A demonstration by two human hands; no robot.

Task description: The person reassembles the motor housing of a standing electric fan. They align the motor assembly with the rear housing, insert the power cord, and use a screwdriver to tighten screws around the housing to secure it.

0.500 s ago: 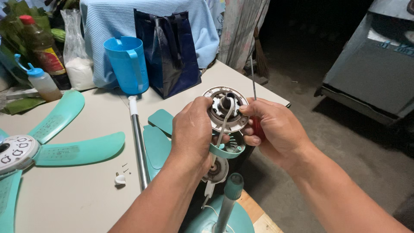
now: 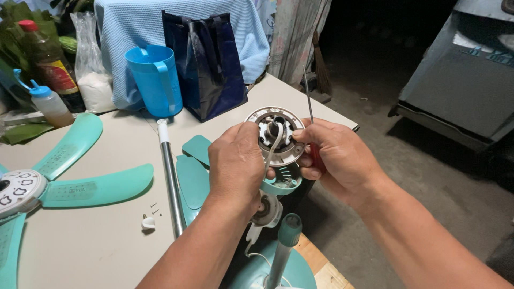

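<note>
My left hand [image 2: 235, 166] grips the left side of a round metal fan motor [image 2: 276, 135] held above the table edge. My right hand [image 2: 337, 158] pinches the motor's right rim and also clasps a red-handled screwdriver [image 2: 310, 115], its thin shaft pointing up. A white cable [image 2: 272, 147] runs from the motor's centre down between my hands. A teal plastic housing piece [image 2: 282, 184] hangs just under the motor. Below it are a round metal part [image 2: 266, 210] and the teal fan stand post [image 2: 289, 231].
Teal fan blades [image 2: 80, 182] with a white hub lie on the left of the grey table [image 2: 96, 246]. A chrome tube [image 2: 170, 182], small screws and a white knob [image 2: 148, 222] lie nearby. A blue jug [image 2: 155, 80], dark bag [image 2: 206, 64], bottles and a sack stand behind.
Both hands and the motor have shifted slightly left and down in view. The screwdriver shaft has tilted a little to the left. The grips are unchanged.
</note>
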